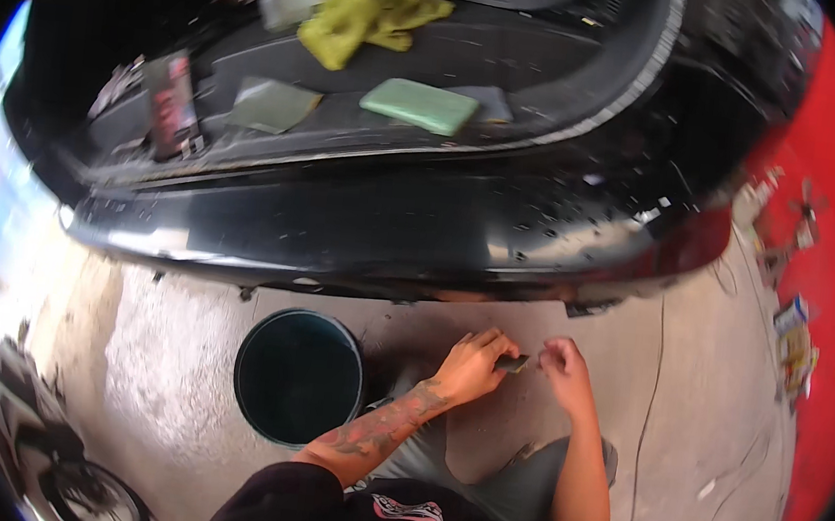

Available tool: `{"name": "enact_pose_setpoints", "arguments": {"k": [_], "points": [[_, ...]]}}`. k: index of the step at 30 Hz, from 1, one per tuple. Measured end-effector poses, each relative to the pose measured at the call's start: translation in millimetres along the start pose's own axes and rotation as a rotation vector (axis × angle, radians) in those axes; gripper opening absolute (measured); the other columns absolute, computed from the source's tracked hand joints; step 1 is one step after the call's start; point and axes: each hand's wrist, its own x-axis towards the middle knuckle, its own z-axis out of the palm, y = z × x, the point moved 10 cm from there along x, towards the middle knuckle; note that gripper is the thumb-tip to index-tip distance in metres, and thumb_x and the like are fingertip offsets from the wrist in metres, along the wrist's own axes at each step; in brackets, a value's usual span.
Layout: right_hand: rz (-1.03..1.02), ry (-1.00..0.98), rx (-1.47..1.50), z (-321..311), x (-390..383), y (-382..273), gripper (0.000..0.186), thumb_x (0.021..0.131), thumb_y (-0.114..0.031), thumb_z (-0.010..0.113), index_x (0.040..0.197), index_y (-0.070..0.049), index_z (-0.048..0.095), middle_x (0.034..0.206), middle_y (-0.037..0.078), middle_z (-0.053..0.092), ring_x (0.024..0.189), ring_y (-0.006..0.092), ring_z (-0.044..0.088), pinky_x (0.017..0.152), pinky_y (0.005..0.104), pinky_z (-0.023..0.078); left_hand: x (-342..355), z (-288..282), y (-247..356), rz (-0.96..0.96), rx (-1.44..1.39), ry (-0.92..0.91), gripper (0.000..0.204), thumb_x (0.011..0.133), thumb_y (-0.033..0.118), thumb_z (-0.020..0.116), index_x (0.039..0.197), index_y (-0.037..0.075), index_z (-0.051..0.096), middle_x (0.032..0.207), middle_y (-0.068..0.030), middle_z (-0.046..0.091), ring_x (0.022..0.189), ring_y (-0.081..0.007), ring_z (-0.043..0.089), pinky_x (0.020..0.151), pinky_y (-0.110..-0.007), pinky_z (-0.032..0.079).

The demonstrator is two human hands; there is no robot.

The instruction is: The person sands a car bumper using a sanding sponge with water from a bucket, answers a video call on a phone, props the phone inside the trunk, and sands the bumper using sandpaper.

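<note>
My left hand [473, 364] is closed on a small dark flat piece [511, 364] with a paler edge, perhaps folded sandpaper; its kind is not clear. The piece sticks out past the fingertips toward my right hand [562, 367]. That hand is a short gap away, its fingers loosely bent and apart from the thumb, with nothing visible in them. Both hands are low over my knees, in front of a glossy black car body panel [341, 223]. Water drops or specks dot the panel's right side.
A dark round bucket [238, 374] stands left of my legs. Above the panel lie a yellow-green cloth [376, 10], a pale green block [419, 106], a grey-green sheet [274, 106] and a dark-and-red packet [173, 101]. A motorbike [40, 425] is at lower left; a cable [648, 413] crosses the floor.
</note>
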Motion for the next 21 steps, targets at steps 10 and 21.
{"name": "enact_pose_setpoints", "arguments": {"k": [10, 21], "points": [[0.177, -0.277, -0.484, 14, -15, 31, 0.042, 0.087, -0.02, 0.073, 0.123, -0.004, 0.06, 0.102, 0.017, 0.068, 0.092, 0.0294, 0.067, 0.083, 0.0387, 0.053, -190, -167, -151, -0.83, 0.286, 0.183, 0.021, 0.089, 0.024, 0.066, 0.105, 0.01, 0.068, 0.097, -0.0169, 0.073, 0.091, -0.038, 0.071, 0.078, -0.047, 0.057], [0.293, -0.459, -0.631, 33, -25, 55, 0.05, 0.089, -0.031, 0.07, 0.13, -0.005, 0.059, 0.107, 0.018, 0.068, 0.102, 0.0332, 0.066, 0.09, 0.042, 0.052, -324, -59, -358, -1.176, 0.676, -0.591, 0.031, 0.088, 0.024, 0.062, 0.114, 0.01, 0.071, 0.123, -0.0191, 0.068, 0.116, -0.0327, 0.066, 0.091, -0.046, 0.055]]}}
